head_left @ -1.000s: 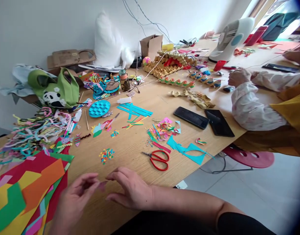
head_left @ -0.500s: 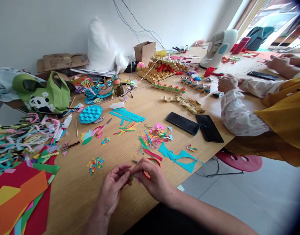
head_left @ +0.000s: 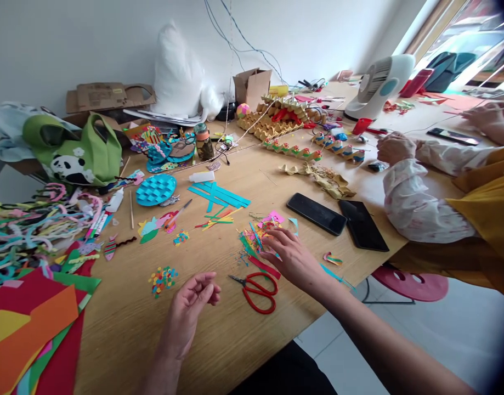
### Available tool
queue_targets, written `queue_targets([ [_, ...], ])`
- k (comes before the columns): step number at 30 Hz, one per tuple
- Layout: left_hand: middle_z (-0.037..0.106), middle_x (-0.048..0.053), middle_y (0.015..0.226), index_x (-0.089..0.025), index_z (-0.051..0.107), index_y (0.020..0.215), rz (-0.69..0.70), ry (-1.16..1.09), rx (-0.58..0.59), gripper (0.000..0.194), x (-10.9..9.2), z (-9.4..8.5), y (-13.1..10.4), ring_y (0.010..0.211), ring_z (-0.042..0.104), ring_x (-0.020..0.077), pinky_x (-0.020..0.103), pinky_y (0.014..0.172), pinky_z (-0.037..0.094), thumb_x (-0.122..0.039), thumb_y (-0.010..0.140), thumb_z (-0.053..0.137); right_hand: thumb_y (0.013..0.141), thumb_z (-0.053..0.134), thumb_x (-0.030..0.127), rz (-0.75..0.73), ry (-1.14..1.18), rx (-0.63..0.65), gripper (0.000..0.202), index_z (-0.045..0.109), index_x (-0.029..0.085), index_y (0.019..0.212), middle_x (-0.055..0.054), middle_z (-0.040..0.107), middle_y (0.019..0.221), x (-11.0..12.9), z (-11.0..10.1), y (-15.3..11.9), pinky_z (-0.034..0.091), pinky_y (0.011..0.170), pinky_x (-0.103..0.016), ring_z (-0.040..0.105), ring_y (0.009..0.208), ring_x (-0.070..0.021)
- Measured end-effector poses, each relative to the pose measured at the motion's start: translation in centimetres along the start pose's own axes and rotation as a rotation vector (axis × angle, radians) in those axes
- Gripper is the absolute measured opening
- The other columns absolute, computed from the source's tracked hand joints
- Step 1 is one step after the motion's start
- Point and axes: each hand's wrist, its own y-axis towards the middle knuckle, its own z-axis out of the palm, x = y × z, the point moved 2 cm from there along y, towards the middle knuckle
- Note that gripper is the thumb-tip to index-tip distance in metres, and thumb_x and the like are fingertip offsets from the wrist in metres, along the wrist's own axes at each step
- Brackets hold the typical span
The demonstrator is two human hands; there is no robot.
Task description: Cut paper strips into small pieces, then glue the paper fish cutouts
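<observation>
Over the pile of colourful paper scraps (head_left: 248,239) reaches my right hand (head_left: 290,258), its fingers spread and holding nothing that I can see. My left hand (head_left: 194,307) is raised above the table, fingers curled with the thumb pressed against them; what it holds, if anything, is hidden. Red-handled scissors (head_left: 260,292) lie between my hands. A heap of small coloured paper dots (head_left: 163,281) is to the left of my left hand. The red strip (head_left: 265,267) lies just above the scissors, partly near my right hand.
Two dark phones (head_left: 316,214) lie beyond my right hand. Coloured sheets (head_left: 38,329) cover the left corner, near pipe cleaners (head_left: 41,236). Blue strips (head_left: 219,195) and a round blue woven piece (head_left: 156,190) lie farther back. A person's sleeve (head_left: 428,208) rests at the right.
My right hand has left my left hand and moved right and forward to the scraps, opening its fingers. The scissors are now uncovered. The view has shifted slightly.
</observation>
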Motion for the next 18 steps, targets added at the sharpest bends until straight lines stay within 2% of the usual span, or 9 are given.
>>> queue_targets([
  [2, 0.068, 0.005, 0.079, -0.015, 0.068, 0.100, 0.020, 0.002, 0.028, 0.036, 0.0, 0.0, 0.0, 0.070, 0.062, 0.0144, 0.028, 0.068, 0.051, -0.036, 0.072, 0.075, 0.091, 0.057, 0.041, -0.025, -0.088, 0.055, 0.042, 0.058, 0.019, 0.127, -0.014, 0.052, 0.136, 0.2, 0.7, 1.6, 0.039, 0.102, -0.051, 0.041, 0.129, -0.0339],
  [4, 0.067, 0.005, 0.080, -0.015, 0.067, 0.101, 0.041, 0.005, 0.049, 0.035, 0.1, 0.0, -0.1, 0.071, 0.062, 0.0146, 0.028, 0.069, 0.051, -0.036, 0.074, 0.074, 0.090, 0.057, 0.046, -0.027, -0.153, 0.105, 0.050, 0.054, 0.021, 0.133, -0.014, 0.047, 0.142, 0.3, 1.6, 2.9, 0.033, 0.106, -0.055, 0.035, 0.133, -0.0371],
  [8, 0.067, 0.006, 0.078, -0.015, 0.067, 0.100, 0.059, 0.011, 0.039, 0.033, 0.2, -0.1, -0.3, 0.072, 0.061, 0.0148, 0.027, 0.069, 0.051, -0.036, 0.075, 0.073, 0.089, 0.057, 0.050, -0.027, -0.204, 0.196, 0.053, 0.054, 0.021, 0.133, -0.016, 0.049, 0.139, 0.2, 2.5, 3.5, 0.033, 0.104, -0.056, 0.043, 0.127, -0.0365],
  [11, 0.067, 0.005, 0.078, -0.015, 0.068, 0.098, 0.050, 0.012, 0.034, 0.031, 0.4, -0.2, -0.2, 0.072, 0.061, 0.0146, 0.027, 0.070, 0.051, -0.036, 0.075, 0.073, 0.087, 0.060, 0.051, -0.024, -0.201, 0.212, 0.052, 0.058, 0.020, 0.128, -0.015, 0.056, 0.131, 0.2, 1.9, 2.6, 0.032, 0.104, -0.056, 0.047, 0.122, -0.0354],
  [14, 0.067, 0.005, 0.078, -0.015, 0.068, 0.096, 0.039, 0.009, 0.058, 0.028, 0.7, -0.3, -0.1, 0.072, 0.061, 0.0142, 0.027, 0.071, 0.051, -0.035, 0.076, 0.072, 0.090, 0.058, 0.046, -0.016, -0.123, 0.150, 0.039, 0.064, 0.020, 0.119, -0.013, 0.062, 0.123, 0.1, 0.2, 1.7, 0.031, 0.105, -0.055, 0.049, 0.120, -0.0329],
  [18, 0.067, 0.005, 0.078, -0.015, 0.069, 0.095, 0.029, 0.018, 0.092, 0.027, 1.0, -0.6, 0.0, 0.073, 0.062, 0.0142, 0.026, 0.071, 0.052, -0.034, 0.076, 0.072, 0.096, 0.049, 0.035, 0.057, 0.070, -0.089, 0.028, 0.066, 0.017, 0.109, -0.011, 0.066, 0.112, -1.5, -3.4, 1.3, 0.044, 0.095, -0.042, 0.057, 0.109, -0.0254],
])
